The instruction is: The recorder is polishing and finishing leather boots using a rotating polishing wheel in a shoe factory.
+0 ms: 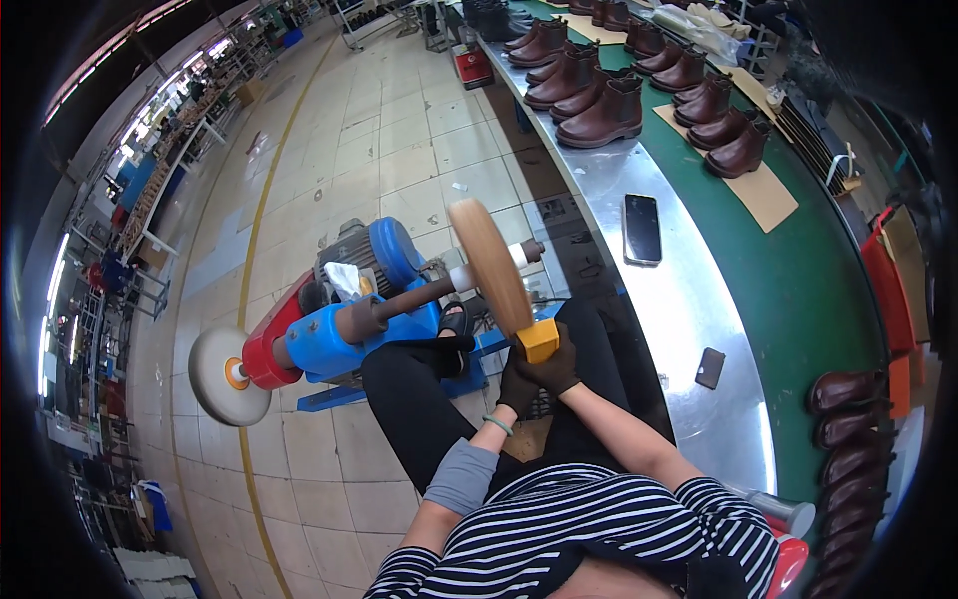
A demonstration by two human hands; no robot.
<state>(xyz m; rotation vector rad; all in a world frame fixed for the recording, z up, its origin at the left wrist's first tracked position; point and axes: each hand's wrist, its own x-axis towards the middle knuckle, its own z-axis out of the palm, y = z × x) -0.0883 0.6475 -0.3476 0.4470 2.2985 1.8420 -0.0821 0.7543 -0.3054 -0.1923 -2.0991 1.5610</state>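
two hands (539, 374) around yellow block (540, 339); phone (642, 229) nearby

Bright, even overhead light; ceiling strip lights (150, 125) far left of the steel bench (689, 299). Soft glare streaks on the bench top. Heavy fisheye bending, black vignette at rim. Centre sharp, edges smeared.

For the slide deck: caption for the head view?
Two gloved hands press a yellow block against a buffing wheel.
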